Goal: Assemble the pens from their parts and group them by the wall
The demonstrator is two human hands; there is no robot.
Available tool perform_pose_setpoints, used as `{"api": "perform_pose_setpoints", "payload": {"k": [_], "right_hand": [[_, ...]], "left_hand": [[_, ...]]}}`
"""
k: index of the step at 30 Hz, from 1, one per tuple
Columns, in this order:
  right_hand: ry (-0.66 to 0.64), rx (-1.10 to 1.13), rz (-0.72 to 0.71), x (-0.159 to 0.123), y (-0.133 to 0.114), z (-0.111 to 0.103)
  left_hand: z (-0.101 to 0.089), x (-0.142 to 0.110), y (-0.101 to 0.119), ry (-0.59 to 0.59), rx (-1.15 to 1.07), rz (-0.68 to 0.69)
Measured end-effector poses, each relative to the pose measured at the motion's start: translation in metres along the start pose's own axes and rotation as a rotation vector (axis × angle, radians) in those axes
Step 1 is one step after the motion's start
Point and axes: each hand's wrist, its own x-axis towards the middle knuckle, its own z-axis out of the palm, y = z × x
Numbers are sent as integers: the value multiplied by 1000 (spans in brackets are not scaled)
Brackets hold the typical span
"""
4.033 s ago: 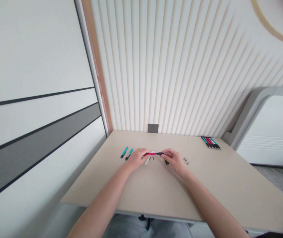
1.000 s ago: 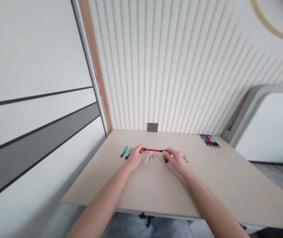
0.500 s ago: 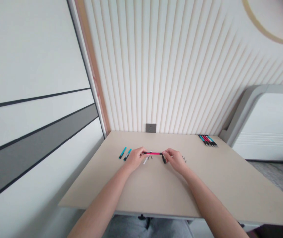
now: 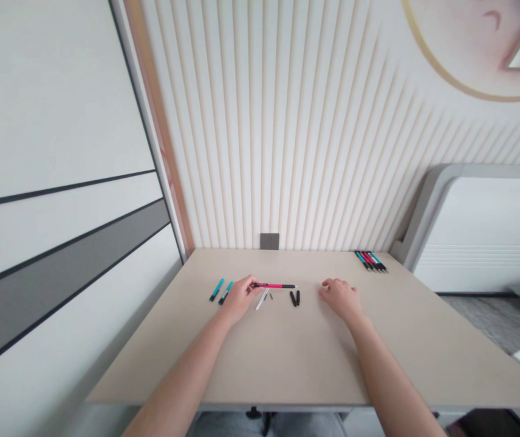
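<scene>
My left hand [image 4: 240,298] is closed on a pink and black pen [image 4: 280,286], which it holds level above the table. A thin pale tip sticks out of the pen's black right end. My right hand [image 4: 341,297] is off to the right, low over the table, with its fingers bent and thumb slightly apart; I see nothing between them. Two short black pen pieces [image 4: 295,298] lie between the hands. Below the pen are thin white refills [image 4: 262,299] and small dark springs [image 4: 271,297]. Two blue pen barrels [image 4: 217,290] lie left of my left hand, one partly covered by it.
A row of several assembled blue, pink and black pens [image 4: 371,261] lies at the back right of the beige table [image 4: 287,358]. Behind the table stands a ribbed white wall with a dark socket [image 4: 270,241]. A white cabinet panel [image 4: 59,291] rises on the left.
My right hand has let go of the pen's right end and moved right, uncovering the pale tip and the black pieces. My left hand still holds the pen. The view has shifted slightly.
</scene>
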Motion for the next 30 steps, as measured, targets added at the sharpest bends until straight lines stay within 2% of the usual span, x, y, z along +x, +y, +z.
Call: {"api": "perform_pose_setpoints", "payload": {"k": [5, 9, 15, 21, 30], "right_hand": [[-5, 10, 36, 2, 1, 7], [15, 108, 33, 3, 1, 6], [33, 478, -61, 7, -18, 8], [-65, 882, -164, 0, -51, 21], [-111, 1105, -173, -4, -57, 26]], "left_hand": [[-1, 0, 5, 18, -16, -6], [-3, -1, 9, 19, -27, -10], [-3, -1, 7, 21, -42, -3], [-2, 0, 3, 42, -67, -4], [-2, 0, 2, 48, -95, 12]]}}
